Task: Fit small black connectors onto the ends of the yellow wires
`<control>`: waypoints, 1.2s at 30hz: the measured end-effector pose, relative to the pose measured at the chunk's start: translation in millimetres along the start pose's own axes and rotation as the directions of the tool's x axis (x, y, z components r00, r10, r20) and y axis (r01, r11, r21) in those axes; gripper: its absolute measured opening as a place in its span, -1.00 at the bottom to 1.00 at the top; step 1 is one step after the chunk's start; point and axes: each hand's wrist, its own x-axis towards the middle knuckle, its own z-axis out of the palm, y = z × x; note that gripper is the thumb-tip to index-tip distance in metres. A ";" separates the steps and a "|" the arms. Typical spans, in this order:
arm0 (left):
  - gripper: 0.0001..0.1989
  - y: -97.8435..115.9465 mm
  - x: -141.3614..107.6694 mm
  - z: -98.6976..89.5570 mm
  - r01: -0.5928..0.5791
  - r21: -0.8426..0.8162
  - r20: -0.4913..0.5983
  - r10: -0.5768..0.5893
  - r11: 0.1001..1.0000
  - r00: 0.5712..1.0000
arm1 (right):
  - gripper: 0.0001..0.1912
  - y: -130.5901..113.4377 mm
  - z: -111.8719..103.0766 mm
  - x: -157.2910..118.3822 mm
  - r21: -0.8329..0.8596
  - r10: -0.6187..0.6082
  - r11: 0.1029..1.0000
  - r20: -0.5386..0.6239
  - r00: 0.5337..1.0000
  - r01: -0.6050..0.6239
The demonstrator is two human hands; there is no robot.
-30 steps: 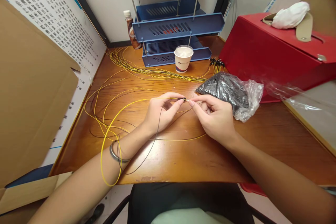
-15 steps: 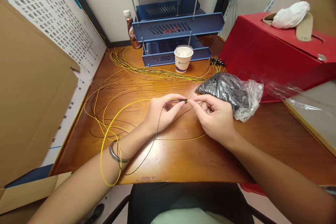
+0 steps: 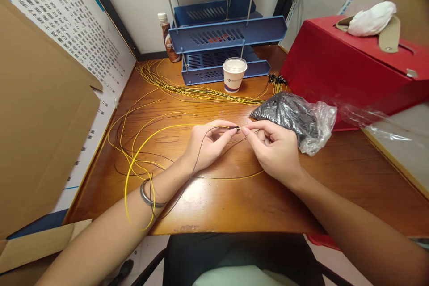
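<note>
Over the middle of the desk, my left hand (image 3: 211,143) pinches a small black connector (image 3: 237,128) between thumb and fingertips. A yellow wire (image 3: 147,140) and a thin black wire (image 3: 201,148) run from this pinch in loops back over my left forearm. Close to the connector's right end, my right hand (image 3: 275,147) is closed in a thumb-and-finger pinch. Whatever lies between those fingertips is too small to make out. More thin wires pass beneath both hands on the wood.
A bundle of yellow and black wires (image 3: 201,93) lies across the back. Behind it stand a paper cup (image 3: 233,76), a blue tray rack (image 3: 228,35) and a bottle (image 3: 168,38). At right are a plastic bag of black pieces (image 3: 288,114) and a red box (image 3: 335,67).
The yellow loop by my left forearm has shifted slightly left, and the black wire has swung a little. Both hands stay in nearly the same place, still pinching.
</note>
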 end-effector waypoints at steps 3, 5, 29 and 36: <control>-0.84 -0.5 0.0 0.4 -0.002 -0.009 0.000 0.002 1.000 1.000 | -0.87 -0.6 -0.1 0.1 -0.006 0.008 1.000 -0.003 1.000 -0.008; -0.84 -0.6 -0.2 0.6 0.002 -0.015 0.003 -0.002 1.000 1.000 | -0.87 -0.9 -0.2 0.2 -0.007 0.008 1.000 -0.004 1.000 -0.008; -0.82 -3.6 -1.1 0.5 -0.016 -0.016 0.043 0.017 1.000 0.999 | -0.86 -0.5 -1.1 0.3 -0.007 0.027 1.000 0.041 0.999 -0.026; -0.81 -3.9 -0.3 -0.1 -0.040 0.041 0.015 0.039 0.998 0.999 | -0.86 -0.9 -0.7 0.0 0.005 0.025 1.000 0.033 0.999 -0.025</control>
